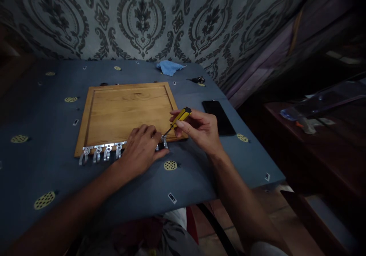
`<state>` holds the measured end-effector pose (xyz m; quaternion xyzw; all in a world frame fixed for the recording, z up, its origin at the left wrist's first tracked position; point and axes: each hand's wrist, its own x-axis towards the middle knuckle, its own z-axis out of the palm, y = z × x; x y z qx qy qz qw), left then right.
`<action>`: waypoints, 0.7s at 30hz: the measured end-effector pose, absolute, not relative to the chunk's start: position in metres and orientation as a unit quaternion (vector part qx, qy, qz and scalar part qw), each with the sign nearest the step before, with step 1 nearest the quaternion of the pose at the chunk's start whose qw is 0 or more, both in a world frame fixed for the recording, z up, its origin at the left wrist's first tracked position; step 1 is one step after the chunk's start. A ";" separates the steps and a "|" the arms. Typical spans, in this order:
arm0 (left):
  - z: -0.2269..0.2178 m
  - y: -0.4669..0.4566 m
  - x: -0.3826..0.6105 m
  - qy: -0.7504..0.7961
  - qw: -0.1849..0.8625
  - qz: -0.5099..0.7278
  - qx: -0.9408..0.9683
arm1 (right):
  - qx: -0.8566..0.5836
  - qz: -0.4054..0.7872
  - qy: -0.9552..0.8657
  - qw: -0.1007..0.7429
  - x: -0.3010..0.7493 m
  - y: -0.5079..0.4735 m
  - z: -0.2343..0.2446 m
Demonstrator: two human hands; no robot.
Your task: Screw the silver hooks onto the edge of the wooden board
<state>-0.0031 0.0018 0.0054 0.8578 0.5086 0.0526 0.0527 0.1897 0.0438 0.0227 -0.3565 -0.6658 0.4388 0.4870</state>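
A framed wooden board (126,113) lies on the table. Along its near edge runs a metal hook rail (109,149) with several hooks pointing toward me. My left hand (142,146) is closed over the right part of the rail, fingers on the board and thumb below the edge, hiding some of the hooks. Pinched between the fingers of my right hand (201,128) is a yellow and black screwdriver (181,116). It tilts down to the left, its tip at the rail's right end, next to my left fingertips. Whether a screw sits under the tip, I cannot tell.
A dark cloth with pineapple prints covers the table (197,176). A black phone (219,118) lies to the right of the board. Farther back are a small dark object (197,80) and a blue cloth (169,67). A patterned curtain (143,19) hangs behind the table.
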 end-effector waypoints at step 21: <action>0.004 0.002 -0.003 0.509 0.046 0.049 0.858 | -0.380 0.424 -0.647 0.508 0.186 0.043 0.019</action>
